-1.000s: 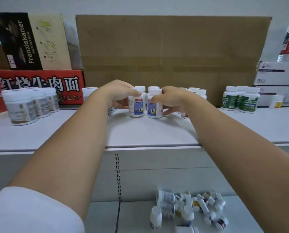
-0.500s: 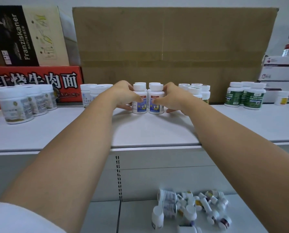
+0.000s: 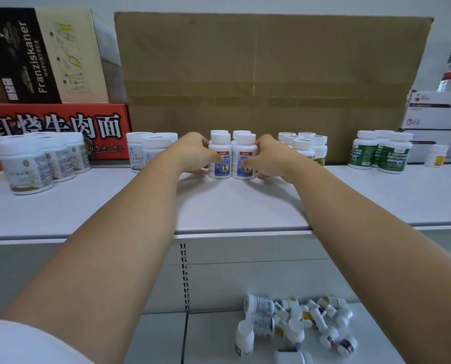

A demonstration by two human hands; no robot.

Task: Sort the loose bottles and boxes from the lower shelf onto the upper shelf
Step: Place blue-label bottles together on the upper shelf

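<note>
Two white bottles with blue labels stand side by side in the middle of the upper shelf (image 3: 235, 211), with more of the same kind behind them. My left hand (image 3: 193, 153) grips the left blue-label bottle (image 3: 220, 156), thumb on its label. My right hand (image 3: 269, 156) grips the right blue-label bottle (image 3: 244, 157) the same way. Both bottles stand upright on the shelf. A heap of loose small bottles (image 3: 298, 324) lies on the lower shelf (image 3: 214, 337), mostly on their sides.
On the upper shelf stand large white jars (image 3: 35, 161) at left, white bottles (image 3: 148, 151) beside my left arm, pale bottles (image 3: 305, 147) beside my right hand, green-label bottles (image 3: 381, 153) and a small yellow-label bottle (image 3: 438, 156) at right. Cardboard sheet (image 3: 271, 82) and stacked boxes back the shelf.
Both hands with the two blue-label bottles have slid a little farther back on the upper shelf; the bottles now stand closer together.
</note>
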